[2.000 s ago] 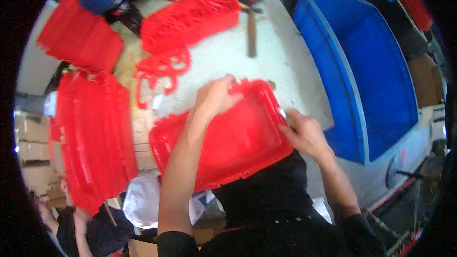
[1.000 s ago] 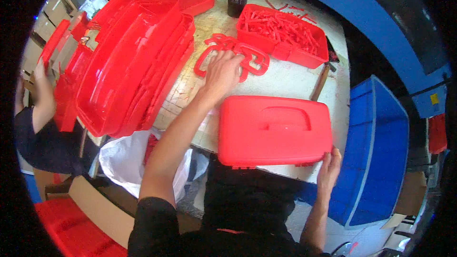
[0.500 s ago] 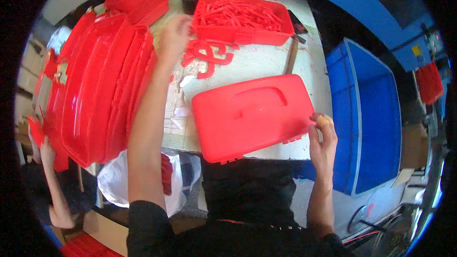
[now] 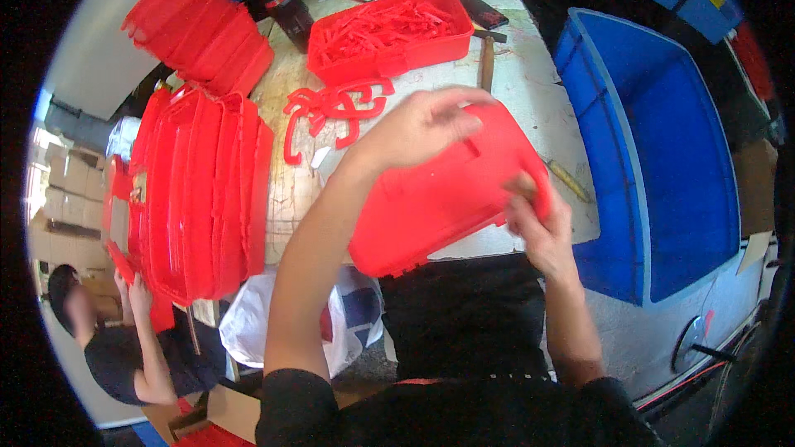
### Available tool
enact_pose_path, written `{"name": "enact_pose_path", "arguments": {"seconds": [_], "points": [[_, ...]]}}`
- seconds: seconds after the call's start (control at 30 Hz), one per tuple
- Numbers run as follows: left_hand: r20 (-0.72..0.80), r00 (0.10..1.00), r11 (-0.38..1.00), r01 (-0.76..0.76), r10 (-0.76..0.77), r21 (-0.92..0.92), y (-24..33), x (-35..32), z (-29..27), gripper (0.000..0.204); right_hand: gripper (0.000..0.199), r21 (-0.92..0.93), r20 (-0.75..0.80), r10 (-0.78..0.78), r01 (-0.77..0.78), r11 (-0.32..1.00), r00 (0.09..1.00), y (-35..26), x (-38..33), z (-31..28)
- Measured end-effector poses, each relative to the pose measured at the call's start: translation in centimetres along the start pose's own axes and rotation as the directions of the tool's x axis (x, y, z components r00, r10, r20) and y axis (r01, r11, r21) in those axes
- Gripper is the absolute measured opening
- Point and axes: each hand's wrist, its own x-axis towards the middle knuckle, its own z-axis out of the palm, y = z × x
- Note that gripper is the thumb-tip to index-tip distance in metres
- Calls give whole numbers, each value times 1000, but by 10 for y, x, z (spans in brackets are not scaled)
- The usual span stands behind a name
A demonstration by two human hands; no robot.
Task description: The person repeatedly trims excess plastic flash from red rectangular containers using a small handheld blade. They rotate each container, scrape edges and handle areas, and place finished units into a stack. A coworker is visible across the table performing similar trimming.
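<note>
A red plastic case [image 4: 431, 194] with a moulded lid lies in front of me at the table's near edge. My right hand [image 4: 538, 223] grips its right end, with fingers wrapped round the edge. Over the far part of the lid is my left hand [image 4: 435, 128], its fingers smeared by motion; whether they hold anything does not show. Several curved red plastic handles [image 4: 331, 112] lie in a loose heap beyond my left forearm. Behind them stands an open red box [image 4: 356, 68] full of narrow red plastic pieces.
Stacked red plastic shells [image 4: 195, 199] stand at the left, with more [image 4: 199, 29] behind. A dark can [image 4: 286, 12], hammer [image 4: 487, 62] and yellow-handled tool [image 4: 569, 180] are on the table [image 4: 530, 74]. A blue bin [image 4: 646, 157] stands right. A co-worker [image 4: 137, 348] is at left.
My left hand has come from beside the handles to above the case's lid. The right hand has moved round the case's right end, and the view has shifted.
</note>
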Motion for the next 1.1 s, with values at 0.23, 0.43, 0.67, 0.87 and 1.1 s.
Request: {"name": "enact_pose_path", "arguments": {"seconds": [0.23, 0.43, 0.67, 0.87, 1.1], "points": [[-261, 796, 572, 581, -546, 578, -44, -59, 12, 57, 36, 243, -135, 209, -172, 955, 969, 74, -36, -20], [-390, 685, 533, 727, -616, 434, -16, -132, 48, 59, 24, -7, -102, 138, -140, 990, 985, 70, 52, -17], [-722, 657, 850, 490, -217, 191, -57, -98, 16, 47, 35, 281, -32, 16, -6, 960, 999, -6, 4, -13], [-328, 933, 738, 118, 146, 665, -54, -94, 19, 72, 33, 210, 72, 263, -272, 939, 962, -1, -34, 24], [-37, 999, 742, 17, 10, 670, -42, -113, 36, 99, 35, 222, 87, 338, -349, 910, 937, 12, -28, 11]]}}
